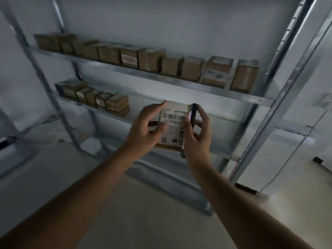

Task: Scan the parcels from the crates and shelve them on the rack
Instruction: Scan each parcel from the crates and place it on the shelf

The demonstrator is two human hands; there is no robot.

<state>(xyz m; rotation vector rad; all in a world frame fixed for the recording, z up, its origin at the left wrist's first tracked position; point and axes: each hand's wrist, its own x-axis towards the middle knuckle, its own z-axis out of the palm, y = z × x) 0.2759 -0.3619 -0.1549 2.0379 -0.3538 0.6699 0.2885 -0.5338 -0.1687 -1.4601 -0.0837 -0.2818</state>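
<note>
head view: left hand (pixel 143 128) grips labelled parcel (pixel 172 126) in front of rack (pixel 179 83); right hand (pixel 195 133) holds what looks like a phone (pixel 193 115) edge-on beside the label.

At my four o'clock a thin dark cable (pixel 294 153) runs down the pale wall (pixel 197 20); at nine o'clock a white square slab (pixel 90 145) lies on the light floor (pixel 152 212).

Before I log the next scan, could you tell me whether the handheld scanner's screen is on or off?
On: the scanner, held in the right hand, shows a pinkish glow along its screen edge beside the parcel.
</note>
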